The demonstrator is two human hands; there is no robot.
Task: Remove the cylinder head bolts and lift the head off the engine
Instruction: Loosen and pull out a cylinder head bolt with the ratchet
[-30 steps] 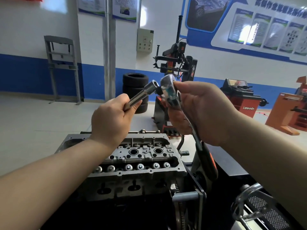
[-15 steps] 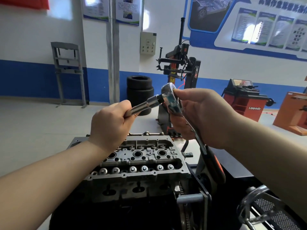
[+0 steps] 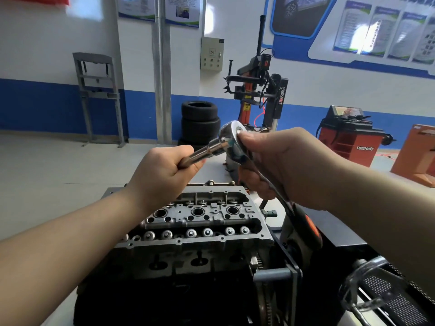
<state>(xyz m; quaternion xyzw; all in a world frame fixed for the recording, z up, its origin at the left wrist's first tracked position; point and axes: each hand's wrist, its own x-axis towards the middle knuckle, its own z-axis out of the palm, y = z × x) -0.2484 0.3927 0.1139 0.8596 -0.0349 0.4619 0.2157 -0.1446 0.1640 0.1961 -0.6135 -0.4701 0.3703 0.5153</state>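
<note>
The grey cylinder head (image 3: 197, 222) sits on the engine below my hands, its valve tops and plug wells exposed. Above it my right hand (image 3: 282, 168) grips a chrome ratchet wrench (image 3: 231, 140) by the head, thumb on top; the orange-and-black handle (image 3: 308, 229) hangs down to the right. My left hand (image 3: 164, 170) is curled round a chrome extension bar (image 3: 202, 152), whose far end meets the ratchet head. Both hands are held in the air, clear of the cylinder head.
A black engine stand frame (image 3: 289, 274) and a clear curved guard over mesh (image 3: 367, 285) lie at lower right. Behind the engine stand a tyre changer (image 3: 261, 90), stacked tyres (image 3: 200, 121), a red wheel balancer (image 3: 348, 137) and an orange machine (image 3: 416, 156).
The extension bar's end has moved onto the ratchet head, and the two hands have drawn closer together. The view has tilted slightly, so the engine sits lower in the frame.
</note>
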